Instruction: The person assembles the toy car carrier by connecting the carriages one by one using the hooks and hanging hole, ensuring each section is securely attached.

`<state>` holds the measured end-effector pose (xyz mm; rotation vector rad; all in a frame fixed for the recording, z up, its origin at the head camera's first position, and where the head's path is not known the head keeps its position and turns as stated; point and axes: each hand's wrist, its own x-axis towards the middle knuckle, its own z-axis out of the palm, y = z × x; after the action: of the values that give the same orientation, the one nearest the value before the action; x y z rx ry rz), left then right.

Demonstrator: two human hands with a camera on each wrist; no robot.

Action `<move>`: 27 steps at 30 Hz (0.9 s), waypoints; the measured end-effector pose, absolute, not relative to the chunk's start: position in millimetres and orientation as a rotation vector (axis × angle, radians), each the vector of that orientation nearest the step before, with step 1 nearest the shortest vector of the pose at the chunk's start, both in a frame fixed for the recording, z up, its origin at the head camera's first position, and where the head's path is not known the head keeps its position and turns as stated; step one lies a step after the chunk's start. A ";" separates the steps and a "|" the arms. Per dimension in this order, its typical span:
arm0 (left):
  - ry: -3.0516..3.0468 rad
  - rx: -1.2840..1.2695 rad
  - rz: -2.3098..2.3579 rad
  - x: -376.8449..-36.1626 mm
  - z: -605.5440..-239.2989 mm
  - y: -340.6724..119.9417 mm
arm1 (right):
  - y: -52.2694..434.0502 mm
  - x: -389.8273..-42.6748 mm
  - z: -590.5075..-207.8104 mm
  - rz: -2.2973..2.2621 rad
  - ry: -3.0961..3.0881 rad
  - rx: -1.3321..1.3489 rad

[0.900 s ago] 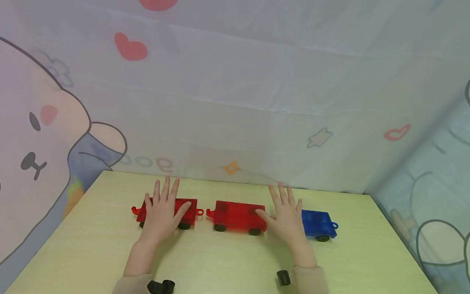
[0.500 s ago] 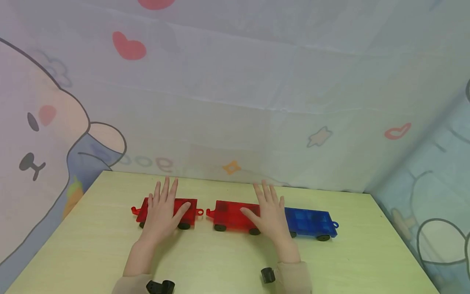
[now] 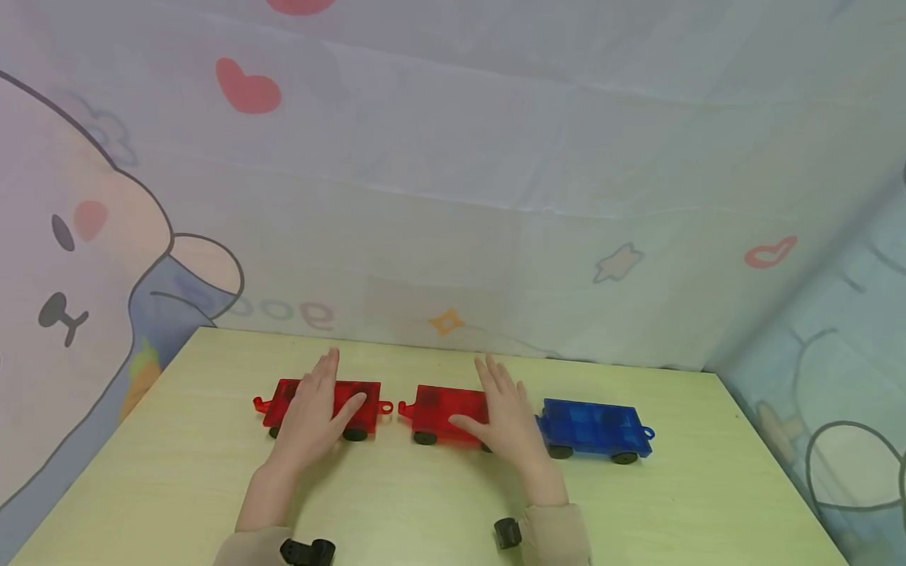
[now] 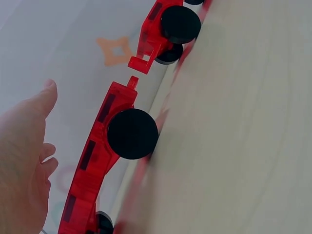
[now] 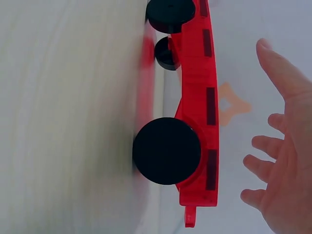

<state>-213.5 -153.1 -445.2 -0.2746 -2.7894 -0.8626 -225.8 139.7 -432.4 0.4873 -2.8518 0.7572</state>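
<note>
Okay, head view first: see left hand [image 3: 313,417], fingers straight, over left red car [image 3: 371,405], lower left of center. Then see right hand [image 3: 504,420], fingers likewise extended, over right end of middle red car [image 3: 444,402], lower center. Also note blue car [image 3: 594,424], lower right, on same pale table [image 3: 425,503], with printed cloth [image 3: 453,157] behind. Left wrist next: find left hand at left edge, thumb out, apart from left red car; note loop [image 4: 132,82] near center, just short of hook [image 4: 141,64] on middle red car, top center. Right wrist last: find right hand at right edge, thumb extended, fingers loose, gap to middle red car, lengthwise down center-right.
</note>
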 end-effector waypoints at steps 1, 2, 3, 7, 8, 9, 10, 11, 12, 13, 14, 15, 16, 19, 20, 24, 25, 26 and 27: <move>-2.795 -0.275 -0.868 -213.8 -445.9 -153.4 | 139.8 -225.9 -432.7 0.757 -2.864 0.491; -2.801 -0.277 -0.870 -214.1 -446.5 -153.5 | 139.9 -225.8 -432.7 0.755 -2.875 0.490; -2.806 -0.278 -0.870 -214.6 -447.4 -153.6 | 140.1 -226.3 -433.3 0.751 -2.888 0.487; -2.810 -0.295 -0.864 -215.8 -450.0 -154.0 | 140.5 -227.7 -435.7 0.747 -2.932 0.460; -2.811 -0.299 -0.861 -215.9 -450.4 -154.1 | 140.6 -228.1 -436.4 0.752 -2.941 0.454; -2.812 -0.303 -0.862 -215.8 -450.9 -154.2 | 140.7 -228.5 -437.1 0.761 -2.951 0.454; -2.816 -0.307 -0.861 -215.8 -451.5 -154.2 | 140.7 -228.7 -437.9 0.769 -2.958 0.461; -2.821 -0.311 -0.860 -215.7 -452.1 -154.2 | 140.9 -228.8 -438.7 0.775 -2.966 0.467; -2.824 -0.313 -0.867 -215.5 -452.4 -154.1 | 141.2 -229.0 -439.8 0.775 -2.971 0.478; -2.830 -0.316 -0.868 -215.2 -452.7 -154.0 | 141.4 -229.2 -440.5 0.778 -2.979 0.483; -2.836 -0.317 -0.869 -215.0 -453.1 -153.8 | 141.8 -229.3 -441.4 0.772 -2.985 0.494; -2.841 -0.321 -0.867 -214.8 -453.4 -153.6 | 142.2 -229.5 -442.2 0.769 -2.988 0.504; -2.844 -0.326 -0.865 -214.5 -453.7 -153.4 | 142.6 -229.7 -443.2 0.764 -2.990 0.510; -2.844 -0.343 -0.837 -213.7 -454.3 -152.8 | 143.9 -230.8 -446.1 0.754 -3.005 0.508; -2.845 -0.347 -0.820 -213.6 -454.6 -152.7 | 144.6 -231.2 -447.5 0.753 -3.009 0.507; -2.850 -0.357 -0.752 -213.8 -456.0 -153.0 | 147.0 -232.6 -452.1 0.754 -3.019 0.500; -2.855 -0.358 -0.738 -214.0 -456.3 -153.2 | 147.5 -232.8 -452.8 0.752 -3.019 0.501; -2.858 -0.358 -0.728 -214.2 -456.6 -153.3 | 147.8 -232.8 -453.2 0.753 -3.019 0.499; -2.860 -0.360 -0.717 -214.5 -457.0 -153.6 | 148.1 -232.8 -453.3 0.756 -3.019 0.500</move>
<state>-214.5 -153.6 -457.0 -0.3597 -2.8595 -0.7168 -232.8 148.1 -453.3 0.5000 -3.0188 0.7559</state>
